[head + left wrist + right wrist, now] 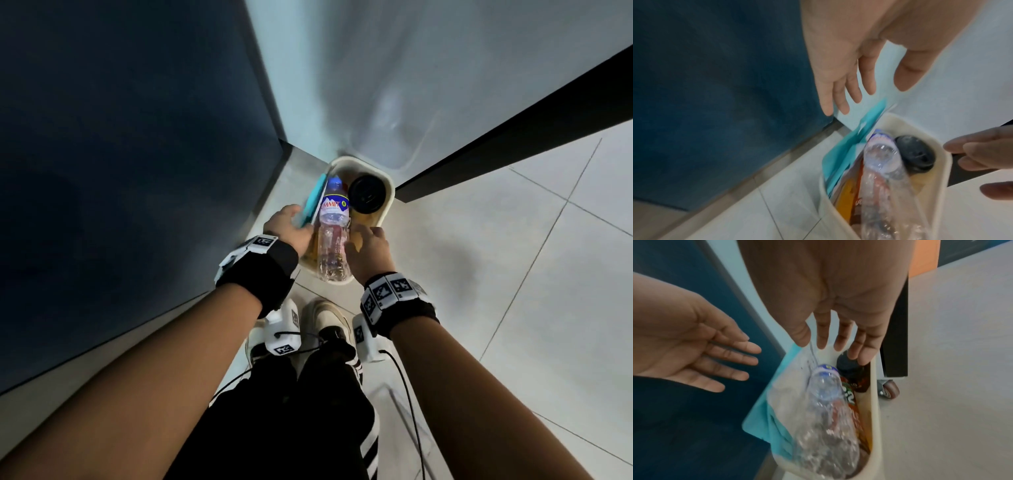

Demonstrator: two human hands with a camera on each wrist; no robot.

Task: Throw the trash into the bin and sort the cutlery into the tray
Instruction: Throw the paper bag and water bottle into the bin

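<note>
A cream bin [390, 195] [946, 172] [876, 402] stands on the floor below me. In it lie a clear plastic bottle [334, 236] [885, 175] [824, 410] with a blue cap, a black cup lid [368, 193] [914, 155] [846, 363], a teal packet [313, 198] [842, 154] [758, 420] and an orange wrapper [849, 199] [856, 412]. My left hand [291, 226] [869, 87] [715, 356] hovers over the bin's left side, fingers spread, holding nothing. My right hand [368, 246] [838, 340] [978, 155] hovers over the right side, fingers straight and empty.
A dark blue panel [137, 171] rises close on the left. A black leg [513, 137] on a caster wheel [888, 389] stands just right of the bin. My shoes [329, 318] are right before the bin on pale floor tiles [513, 274].
</note>
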